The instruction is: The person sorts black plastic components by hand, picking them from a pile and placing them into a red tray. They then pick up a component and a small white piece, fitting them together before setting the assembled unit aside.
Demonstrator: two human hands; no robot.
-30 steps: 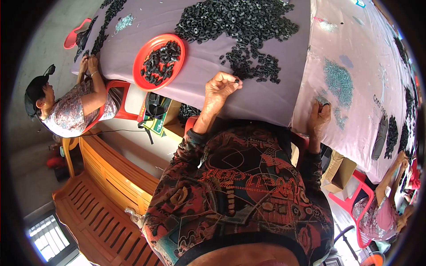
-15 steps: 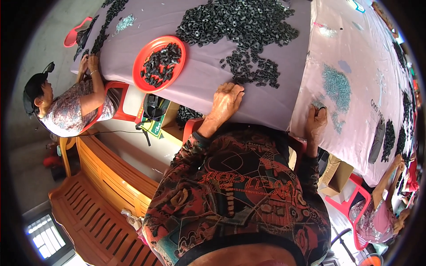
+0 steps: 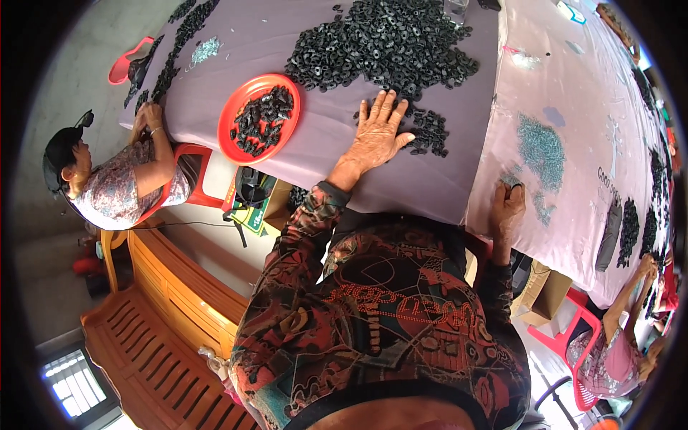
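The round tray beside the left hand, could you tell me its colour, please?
Red tray, head view.

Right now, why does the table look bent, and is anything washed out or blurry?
Head view: the fisheye lens bows the table edge and blackens the corners; daylight bleaches the pink cloth at right; the left hand and black parts stay sharp; the right hand is dimmer.

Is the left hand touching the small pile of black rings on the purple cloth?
Touching. The head view shows the left hand flat on the cloth, fingertips overlapping the small pile of black rings.
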